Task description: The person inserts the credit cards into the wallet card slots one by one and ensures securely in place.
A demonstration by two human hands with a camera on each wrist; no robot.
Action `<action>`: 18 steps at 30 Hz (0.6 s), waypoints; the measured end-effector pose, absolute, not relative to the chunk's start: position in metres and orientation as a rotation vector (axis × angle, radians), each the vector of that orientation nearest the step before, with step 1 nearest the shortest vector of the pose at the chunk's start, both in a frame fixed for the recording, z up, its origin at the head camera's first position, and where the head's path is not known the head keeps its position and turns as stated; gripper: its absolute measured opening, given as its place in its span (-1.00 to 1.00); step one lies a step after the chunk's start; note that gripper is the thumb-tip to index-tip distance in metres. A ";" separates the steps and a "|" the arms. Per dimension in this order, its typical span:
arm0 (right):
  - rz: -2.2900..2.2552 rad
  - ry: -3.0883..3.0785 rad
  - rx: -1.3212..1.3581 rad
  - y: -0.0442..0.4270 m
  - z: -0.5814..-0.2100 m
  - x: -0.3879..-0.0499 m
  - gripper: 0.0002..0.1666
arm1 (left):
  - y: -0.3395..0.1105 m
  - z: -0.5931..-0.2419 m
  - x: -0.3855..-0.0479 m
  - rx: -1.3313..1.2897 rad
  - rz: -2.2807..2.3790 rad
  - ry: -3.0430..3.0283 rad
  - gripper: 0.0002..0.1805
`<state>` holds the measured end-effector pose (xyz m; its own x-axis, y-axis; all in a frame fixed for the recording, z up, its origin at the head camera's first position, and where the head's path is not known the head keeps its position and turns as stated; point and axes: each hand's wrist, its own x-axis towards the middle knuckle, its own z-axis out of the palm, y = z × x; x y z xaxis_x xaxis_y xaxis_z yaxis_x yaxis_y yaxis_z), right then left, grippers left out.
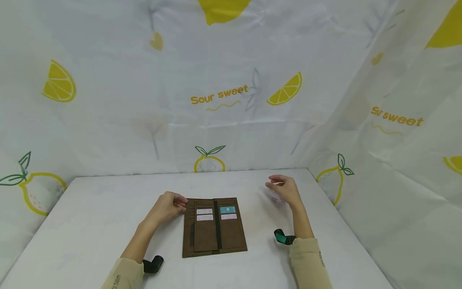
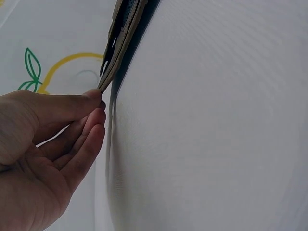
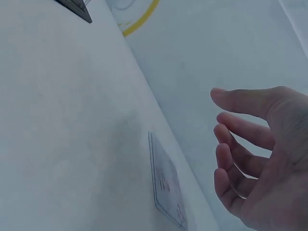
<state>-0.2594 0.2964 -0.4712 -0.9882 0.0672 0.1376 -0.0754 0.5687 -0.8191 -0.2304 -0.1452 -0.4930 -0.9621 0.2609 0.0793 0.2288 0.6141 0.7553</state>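
Observation:
A brown wallet (image 1: 206, 237) lies spread open on the white table, with pale cards and one blue card (image 1: 227, 209) in its slots and a dark strip down its middle. My left hand (image 1: 168, 208) pinches the wallet's upper left corner between thumb and fingers; the left wrist view shows that edge (image 2: 118, 53) in the grip. To the right, my right hand (image 1: 285, 190) hovers above the table, thumb and fingers apart, holding nothing. Beneath it lies a pale card with pinkish print (image 3: 166, 183), partly hidden by the hand in the head view.
The white table (image 1: 108, 224) ends at a back wall and a right wall of white cloth (image 1: 231, 136) printed with lemons. Each wrist carries a black camera mount, one at the left (image 1: 153, 265) and one at the right (image 1: 284, 237).

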 end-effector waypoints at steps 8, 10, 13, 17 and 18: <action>1.336 -2.792 -0.192 0.307 -0.488 -0.262 -0.32 | -0.144 -0.494 -0.229 0.415 1.302 2.793 -0.86; 1.300 -2.821 -0.215 0.307 -0.491 -0.263 -0.30 | -0.144 -0.494 -0.229 0.410 1.303 2.790 -0.85; 1.252 -2.855 -0.246 0.307 -0.494 -0.262 -0.30 | -0.144 -0.493 -0.228 0.406 1.304 2.783 -0.84; 1.219 -2.867 -0.266 0.305 -0.495 -0.262 -0.32 | -0.144 -0.493 -0.228 0.407 1.309 2.775 -0.83; 1.219 -2.864 -0.269 0.304 -0.494 -0.263 -0.33 | -0.144 -0.492 -0.228 0.404 1.312 2.776 -0.83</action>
<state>-0.2626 0.3041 -0.4945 -0.9850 0.1647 -0.0517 0.1514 0.6808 -0.7167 -0.2281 -0.1439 -0.4923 -0.9650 0.2525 0.0700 0.2145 0.6075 0.7648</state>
